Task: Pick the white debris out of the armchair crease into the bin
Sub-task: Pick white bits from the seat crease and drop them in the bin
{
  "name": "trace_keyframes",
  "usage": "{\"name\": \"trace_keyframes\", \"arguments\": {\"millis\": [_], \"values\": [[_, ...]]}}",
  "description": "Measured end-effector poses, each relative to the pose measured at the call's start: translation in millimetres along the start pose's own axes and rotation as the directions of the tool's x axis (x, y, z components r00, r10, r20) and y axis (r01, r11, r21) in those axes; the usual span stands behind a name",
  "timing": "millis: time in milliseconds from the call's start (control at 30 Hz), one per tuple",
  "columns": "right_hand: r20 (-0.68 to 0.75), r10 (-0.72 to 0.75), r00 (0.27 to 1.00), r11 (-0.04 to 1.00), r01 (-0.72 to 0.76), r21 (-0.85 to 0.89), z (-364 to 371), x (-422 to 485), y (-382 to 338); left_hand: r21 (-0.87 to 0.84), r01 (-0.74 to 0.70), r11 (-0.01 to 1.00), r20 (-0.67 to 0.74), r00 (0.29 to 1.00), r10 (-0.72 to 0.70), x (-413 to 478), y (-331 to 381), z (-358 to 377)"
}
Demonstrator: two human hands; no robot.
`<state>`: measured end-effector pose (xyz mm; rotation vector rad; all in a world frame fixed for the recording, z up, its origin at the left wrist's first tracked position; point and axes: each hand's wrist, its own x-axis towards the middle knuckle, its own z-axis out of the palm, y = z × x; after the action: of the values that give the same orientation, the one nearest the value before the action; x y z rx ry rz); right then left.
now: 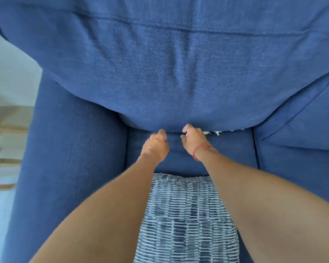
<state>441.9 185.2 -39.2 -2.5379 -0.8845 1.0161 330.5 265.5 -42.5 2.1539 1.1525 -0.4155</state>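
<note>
A blue fabric armchair (179,82) fills the view. White debris (215,132) lies in the crease between the back cushion and the seat, to the right of my hands. My right hand (194,140), with a red string at the wrist, is at the crease with fingers curled; a white bit shows at its fingertips. My left hand (156,147) rests just left of it on the seat, fingers bent, its fingertips touching the crease. No bin is in view.
A blue-and-white patterned cushion (186,221) lies on the seat front between my forearms. The padded left armrest (68,158) and right armrest (302,149) flank the seat. Pale floor and blurred wooden slats (4,141) show at far left.
</note>
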Motion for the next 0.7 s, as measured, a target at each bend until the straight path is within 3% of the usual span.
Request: {"name": "trace_keyframes", "arguments": {"millis": [167,267,433,600,700], "values": [[-0.009,-0.070,0.997,0.989,0.071,0.131,-9,-26,-69,-0.016,0.090,0.996,-0.101,0.991,-0.091,-45,-28,-60],[0.013,-0.133,0.991,0.973,0.128,0.191,1,-41,-125,-0.118,0.154,0.981,-0.182,0.968,-0.174,-74,-60,-96],[0.053,-0.257,0.965,0.963,0.251,0.097,35,-75,-210,-0.352,0.256,0.900,-0.287,0.886,-0.365,-116,-138,-133],[0.129,-0.371,0.920,0.927,0.375,-0.009,93,-106,-282,-0.550,0.200,0.811,-0.387,0.800,-0.459,-157,-227,-157],[0.183,-0.424,0.887,0.900,0.435,-0.022,128,-124,-322,-0.584,0.208,0.785,-0.407,0.761,-0.505,-186,-277,-164]]}}
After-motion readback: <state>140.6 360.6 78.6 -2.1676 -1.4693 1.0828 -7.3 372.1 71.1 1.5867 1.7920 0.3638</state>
